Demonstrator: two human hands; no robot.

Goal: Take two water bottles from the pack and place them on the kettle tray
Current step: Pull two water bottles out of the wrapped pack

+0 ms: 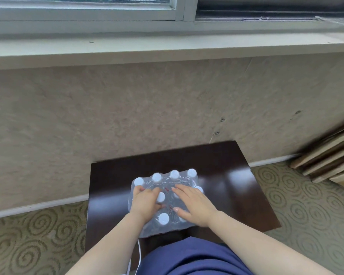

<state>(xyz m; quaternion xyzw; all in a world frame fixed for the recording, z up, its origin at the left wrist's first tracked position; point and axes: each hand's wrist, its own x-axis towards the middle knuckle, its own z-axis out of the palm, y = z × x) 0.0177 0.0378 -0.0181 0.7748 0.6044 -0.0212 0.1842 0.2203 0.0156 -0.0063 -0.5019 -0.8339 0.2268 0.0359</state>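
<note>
A shrink-wrapped pack of water bottles [168, 180] with several white caps stands on a small dark wooden table [226, 175]. My left hand [145, 203] lies on the pack's left side, fingers curled into the plastic wrap beside a white cap [160, 197]. My right hand [195, 205] rests flat on the pack's right half, fingers spread over the wrap. Another cap [164, 218] shows between my wrists. No kettle tray is in view.
The table stands against a beige wall under a window sill [167, 50]. Patterned carpet [316, 205] surrounds it. Stacked wooden boards [330, 155] lean at the right. A white cable [139, 255] hangs by my blue clothing at the front.
</note>
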